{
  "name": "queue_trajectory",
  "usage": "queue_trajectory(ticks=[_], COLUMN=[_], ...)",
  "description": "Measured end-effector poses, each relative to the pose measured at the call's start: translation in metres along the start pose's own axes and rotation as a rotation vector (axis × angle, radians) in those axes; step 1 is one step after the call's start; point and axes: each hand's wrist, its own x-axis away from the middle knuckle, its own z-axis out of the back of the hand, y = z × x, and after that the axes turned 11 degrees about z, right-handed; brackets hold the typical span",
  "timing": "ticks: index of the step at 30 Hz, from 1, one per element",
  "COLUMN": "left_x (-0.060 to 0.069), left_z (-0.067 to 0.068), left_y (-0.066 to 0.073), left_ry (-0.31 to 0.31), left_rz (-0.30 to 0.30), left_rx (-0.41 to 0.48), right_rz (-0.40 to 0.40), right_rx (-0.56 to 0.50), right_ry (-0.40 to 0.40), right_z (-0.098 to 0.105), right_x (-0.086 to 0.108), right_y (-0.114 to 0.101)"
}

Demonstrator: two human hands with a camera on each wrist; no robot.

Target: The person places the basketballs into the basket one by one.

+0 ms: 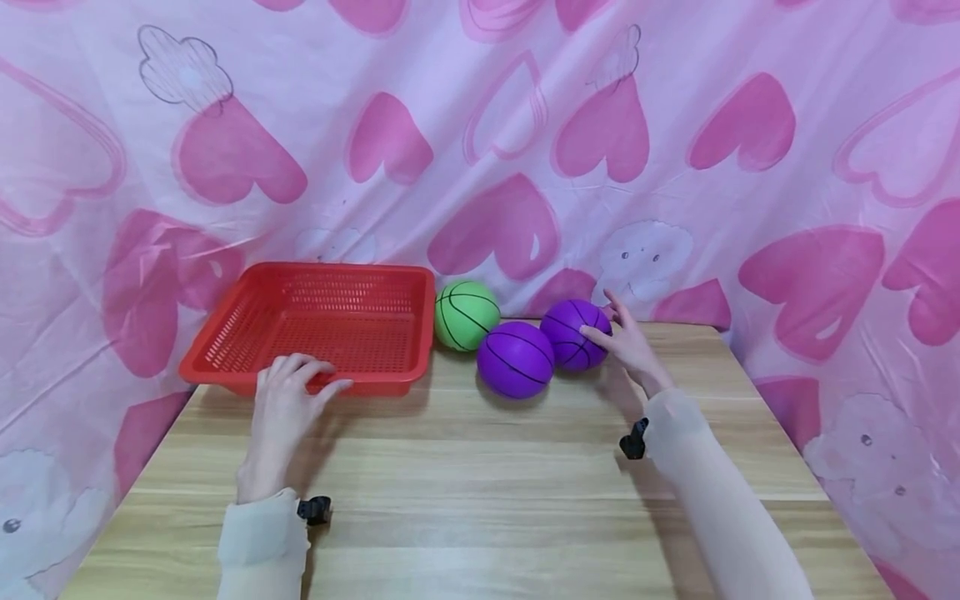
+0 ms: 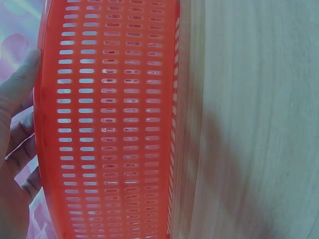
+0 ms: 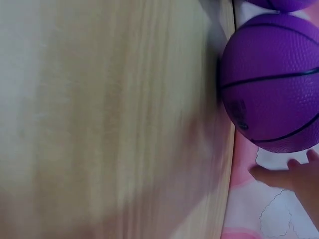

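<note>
The red basket (image 1: 337, 287) stands on the table (image 1: 465, 475), its slotted floor visible; the green ball (image 1: 467, 321), front purple ball (image 1: 515, 360) and rear purple ball (image 1: 573, 333) lie outside, to its right. The left hand (image 1: 285, 404) is at its near rim, fingers and thumb apart, contact unclear. The right hand (image 1: 632, 348) spreads its fingers beside the rear purple ball.

A slotted red basket (image 1: 386, 381) sits upright by the left hand (image 1: 285, 404); a black-lined purple ball (image 1: 566, 332) rests beside the right hand (image 1: 632, 346).
</note>
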Motion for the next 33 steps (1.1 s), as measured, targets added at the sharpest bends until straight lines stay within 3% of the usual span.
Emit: queue_trajectory(ticks=[5, 11, 17, 27, 30, 33], left_x=[0.000, 0.001, 0.000, -0.001, 0.000, 0.001], left_z=[0.000, 0.002, 0.001, 0.001, 0.000, 0.001], left_y=[0.000, -0.001, 0.000, 0.001, 0.001, 0.001], left_ry=[-0.016, -0.023, -0.030, -0.049, -0.052, -0.047], left_rz=[0.015, 0.010, 0.012, 0.024, 0.033, 0.037], left_rx=[-0.012, -0.006, -0.007, -0.019, -0.021, -0.021], right_rz=[-0.043, -0.019, -0.040, -0.058, -0.046, -0.068], right_rx=[-0.066, -0.073, -0.060, -0.075, -0.168, -0.338], right_ry=[-0.107, -0.068, -0.093, 0.035, 0.086, 0.160], right_z=[0.003, 0.003, -0.001, -0.002, -0.001, 0.001], right_x=[-0.012, -0.021, -0.024, -0.019, -0.018, -0.017], right_y=[0.012, 0.036, 0.049, 0.059, 0.062, 0.063])
